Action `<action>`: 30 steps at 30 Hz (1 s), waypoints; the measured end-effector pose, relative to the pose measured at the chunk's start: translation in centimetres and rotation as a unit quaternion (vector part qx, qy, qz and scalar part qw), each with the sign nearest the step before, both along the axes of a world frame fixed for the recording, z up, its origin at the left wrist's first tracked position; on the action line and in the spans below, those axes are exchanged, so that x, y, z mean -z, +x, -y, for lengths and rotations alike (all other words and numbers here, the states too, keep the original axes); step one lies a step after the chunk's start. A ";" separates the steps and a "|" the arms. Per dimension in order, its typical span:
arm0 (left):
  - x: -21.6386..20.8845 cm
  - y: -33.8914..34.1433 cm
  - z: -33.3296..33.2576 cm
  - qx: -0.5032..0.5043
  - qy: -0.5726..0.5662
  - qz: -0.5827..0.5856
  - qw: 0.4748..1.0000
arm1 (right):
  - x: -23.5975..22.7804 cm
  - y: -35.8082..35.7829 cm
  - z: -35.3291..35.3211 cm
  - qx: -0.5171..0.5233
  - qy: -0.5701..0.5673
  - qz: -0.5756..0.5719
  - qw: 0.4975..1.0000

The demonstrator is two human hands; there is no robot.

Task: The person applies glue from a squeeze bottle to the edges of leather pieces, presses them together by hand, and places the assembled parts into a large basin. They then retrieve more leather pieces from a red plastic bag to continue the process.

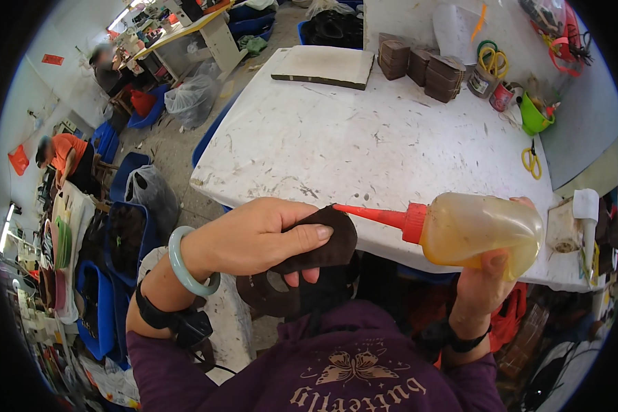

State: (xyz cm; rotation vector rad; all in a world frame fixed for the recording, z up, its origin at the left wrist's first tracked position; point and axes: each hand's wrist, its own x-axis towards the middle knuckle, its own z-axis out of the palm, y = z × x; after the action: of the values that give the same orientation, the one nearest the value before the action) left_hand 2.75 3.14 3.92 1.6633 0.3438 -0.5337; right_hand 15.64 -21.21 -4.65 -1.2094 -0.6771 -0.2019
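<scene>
My left hand pinches a dark brown, curved flat piece between thumb and fingers, above the near edge of the table. It looks like leather or cloth; which one I cannot tell. My right hand is wrapped round a clear squeeze bottle with yellowish liquid inside, tilted onto its side. Its long red nozzle points left, and the tip meets or nearly meets the upper edge of the brown piece. Below my left hand, more dark brown material shows, partly hidden.
The stained white table bears a flat pale slab and bundled brown stacks at the back. Yellow-handled scissors, a can and a green bowl stand right. Blue bins and two people are left.
</scene>
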 end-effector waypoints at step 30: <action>0.1 -0.5 -0.1 -0.080 0.006 0.053 0.995 | 0.2 0.1 0.5 -0.040 0.015 -0.057 0.997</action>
State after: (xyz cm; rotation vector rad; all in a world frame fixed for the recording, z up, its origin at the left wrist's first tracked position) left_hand 2.29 3.20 3.78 1.6526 0.3993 -0.3224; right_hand 15.75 -21.70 -4.83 -1.1525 -0.6204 -0.0751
